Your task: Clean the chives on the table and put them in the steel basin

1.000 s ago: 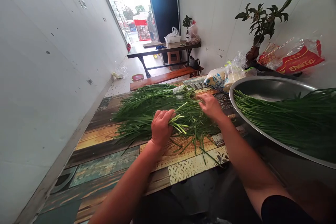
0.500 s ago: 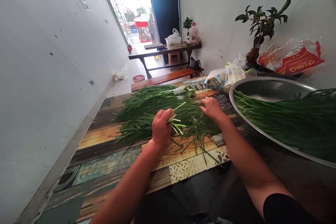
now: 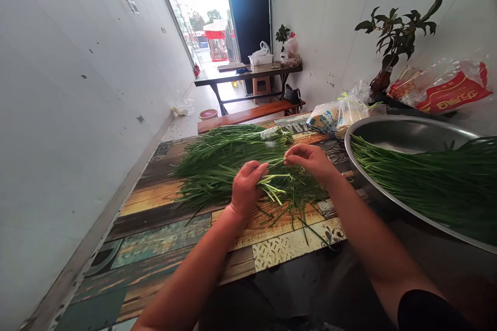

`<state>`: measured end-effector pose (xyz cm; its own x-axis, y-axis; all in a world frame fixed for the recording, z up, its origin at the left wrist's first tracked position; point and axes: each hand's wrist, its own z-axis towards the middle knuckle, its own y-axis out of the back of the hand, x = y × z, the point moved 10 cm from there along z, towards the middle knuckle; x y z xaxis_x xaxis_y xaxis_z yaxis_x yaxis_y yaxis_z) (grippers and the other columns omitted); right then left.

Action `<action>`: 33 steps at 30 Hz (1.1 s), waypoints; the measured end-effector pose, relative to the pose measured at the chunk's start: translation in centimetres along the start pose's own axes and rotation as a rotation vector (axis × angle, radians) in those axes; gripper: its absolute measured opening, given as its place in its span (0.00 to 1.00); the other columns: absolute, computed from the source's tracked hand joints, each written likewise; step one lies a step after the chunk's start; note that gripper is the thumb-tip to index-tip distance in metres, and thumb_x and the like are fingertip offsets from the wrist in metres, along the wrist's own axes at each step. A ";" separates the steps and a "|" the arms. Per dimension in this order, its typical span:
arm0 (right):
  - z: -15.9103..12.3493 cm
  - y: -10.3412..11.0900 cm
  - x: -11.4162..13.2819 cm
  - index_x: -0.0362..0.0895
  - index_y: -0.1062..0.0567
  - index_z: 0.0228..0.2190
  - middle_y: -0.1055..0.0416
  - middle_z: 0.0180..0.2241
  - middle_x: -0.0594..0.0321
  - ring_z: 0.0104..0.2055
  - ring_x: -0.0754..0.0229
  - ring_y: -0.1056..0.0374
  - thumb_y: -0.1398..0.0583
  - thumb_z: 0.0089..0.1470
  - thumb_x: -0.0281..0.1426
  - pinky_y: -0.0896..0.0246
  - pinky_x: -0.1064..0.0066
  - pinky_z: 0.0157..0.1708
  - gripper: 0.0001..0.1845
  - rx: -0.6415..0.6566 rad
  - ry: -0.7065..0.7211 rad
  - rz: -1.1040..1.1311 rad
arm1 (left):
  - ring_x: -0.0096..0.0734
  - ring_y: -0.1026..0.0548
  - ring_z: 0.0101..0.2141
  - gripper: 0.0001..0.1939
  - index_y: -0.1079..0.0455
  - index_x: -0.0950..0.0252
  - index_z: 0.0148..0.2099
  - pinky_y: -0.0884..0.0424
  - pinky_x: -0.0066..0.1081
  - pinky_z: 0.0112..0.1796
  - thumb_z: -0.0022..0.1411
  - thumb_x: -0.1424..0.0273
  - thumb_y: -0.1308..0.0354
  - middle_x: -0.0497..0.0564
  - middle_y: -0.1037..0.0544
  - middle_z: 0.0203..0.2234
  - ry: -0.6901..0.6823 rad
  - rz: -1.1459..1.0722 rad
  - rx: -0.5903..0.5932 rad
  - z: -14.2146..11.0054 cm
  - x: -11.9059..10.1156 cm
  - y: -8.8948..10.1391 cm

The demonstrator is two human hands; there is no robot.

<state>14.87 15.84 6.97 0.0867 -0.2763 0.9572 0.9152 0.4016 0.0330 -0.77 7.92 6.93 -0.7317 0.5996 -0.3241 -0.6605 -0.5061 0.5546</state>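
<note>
I have both hands over the near side of the patterned bench [image 3: 163, 238]. My left hand [image 3: 245, 186] is curled tight around a small bunch of green stalks [image 3: 273, 190], their pale ends fanning out past the thumb side toward the right. My right hand [image 3: 309, 160] is just beside it, thumb and fingertips drawn together on the end of 1 thin stalk [image 3: 276, 161] that runs across from the left hand; the other fingers are loosely bent.

Under and beyond the hands I see a broad pile of long green leaves [image 3: 217, 169] lying flat on the bench, with 1 white band [image 3: 269, 134] around stalks at its far right. Loose scraps [image 3: 302, 199] lie tangled below the right hand, some trailing toward the near edge.

To my right stands a wide metal bowl [image 3: 404, 132], with more long greens [image 3: 430, 176] laid lengthwise inside. Behind it are a clear plastic bag [image 3: 339, 115], a leafy plant [image 3: 399, 33] and a red package [image 3: 452, 94]. I can't tell what the bowl rests on.
</note>
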 end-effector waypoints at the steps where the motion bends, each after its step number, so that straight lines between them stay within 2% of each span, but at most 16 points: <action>1: -0.2 -0.3 0.5 0.43 0.24 0.29 0.26 0.27 0.64 0.30 0.64 0.30 0.33 0.45 0.38 0.34 0.69 0.34 0.12 0.020 0.025 0.002 | 0.30 0.27 0.40 0.14 0.29 0.61 0.52 0.29 0.29 0.41 0.65 0.69 0.47 0.54 0.27 0.41 -0.003 -0.017 0.005 0.0 -0.1 -0.1; 6: -1.0 -2.0 2.4 0.43 0.24 0.31 0.27 0.30 0.63 0.32 0.64 0.31 0.35 0.49 0.35 0.35 0.70 0.35 0.08 0.150 0.110 0.014 | 0.34 0.27 0.47 0.17 0.33 0.60 0.56 0.31 0.35 0.47 0.66 0.70 0.50 0.55 0.25 0.48 -0.077 -0.022 0.099 0.1 -1.2 -0.8; 10: -1.5 -3.3 2.6 0.43 0.25 0.30 0.28 0.30 0.63 0.33 0.63 0.31 0.35 0.50 0.36 0.34 0.68 0.36 0.09 0.220 0.099 0.039 | 0.33 0.24 0.42 0.13 0.30 0.61 0.51 0.32 0.35 0.43 0.67 0.70 0.50 0.54 0.22 0.45 -0.097 -0.001 0.143 0.1 -1.5 -1.3; 14: -1.2 -2.4 2.3 0.44 0.25 0.31 0.28 0.28 0.65 0.31 0.64 0.30 0.35 0.49 0.35 0.33 0.69 0.35 0.09 0.112 0.090 0.069 | 0.32 0.24 0.39 0.11 0.29 0.63 0.48 0.32 0.34 0.41 0.66 0.71 0.49 0.53 0.20 0.41 -0.095 -0.031 0.092 0.1 -1.4 -0.9; 18: -0.9 -2.7 1.1 0.46 0.26 0.43 0.26 0.33 0.65 0.33 0.64 0.29 0.33 0.45 0.34 0.33 0.69 0.37 0.21 0.121 0.045 0.054 | 0.32 0.23 0.38 0.13 0.30 0.63 0.50 0.33 0.34 0.40 0.65 0.71 0.49 0.53 0.20 0.41 -0.115 -0.033 0.044 0.1 -1.5 -0.5; 22: -0.8 -4.3 -0.4 0.43 0.23 0.34 0.25 0.32 0.61 0.35 0.61 0.30 0.35 0.48 0.39 0.34 0.67 0.40 0.14 0.154 0.031 -0.108 | 0.31 0.22 0.36 0.12 0.29 0.63 0.48 0.32 0.33 0.38 0.67 0.69 0.50 0.53 0.19 0.38 -0.139 -0.026 -0.001 0.1 -1.7 -0.1; 26: -0.7 -4.2 -0.2 0.43 0.23 0.27 0.27 0.28 0.62 0.30 0.62 0.33 0.36 0.49 0.42 0.36 0.69 0.33 0.14 0.048 0.115 -0.263 | 0.31 0.22 0.37 0.11 0.28 0.63 0.47 0.31 0.32 0.38 0.67 0.67 0.49 0.53 0.19 0.37 -0.132 -0.016 -0.010 0.2 -1.8 0.0; 29: -0.7 -3.9 0.0 0.43 0.25 0.25 0.30 0.25 0.64 0.28 0.64 0.36 0.37 0.50 0.41 0.38 0.70 0.29 0.13 0.008 0.136 -0.324 | 0.32 0.22 0.37 0.11 0.28 0.63 0.46 0.31 0.33 0.39 0.67 0.66 0.49 0.53 0.19 0.38 -0.084 -0.011 0.025 0.3 -1.4 -0.2; 31: -0.7 -3.9 0.1 0.44 0.25 0.28 0.29 0.26 0.64 0.28 0.64 0.36 0.38 0.50 0.40 0.37 0.71 0.29 0.11 0.003 0.132 -0.330 | 0.32 0.22 0.37 0.11 0.27 0.63 0.44 0.31 0.34 0.40 0.66 0.66 0.49 0.53 0.19 0.38 -0.043 -0.019 0.044 0.3 -1.0 -0.4; 33: -0.9 -3.5 0.6 0.45 0.26 0.37 0.28 0.34 0.62 0.29 0.64 0.35 0.38 0.50 0.39 0.35 0.70 0.30 0.14 -0.046 0.168 -0.350 | 0.33 0.22 0.37 0.09 0.27 0.63 0.42 0.30 0.34 0.41 0.65 0.67 0.47 0.52 0.19 0.38 0.011 -0.041 0.054 0.3 -0.6 -0.6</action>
<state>12.08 13.46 7.21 -0.1735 -0.5305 0.8297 0.9173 0.2196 0.3322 0.05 8.03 7.00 -0.7059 0.6126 -0.3557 -0.6804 -0.4466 0.5810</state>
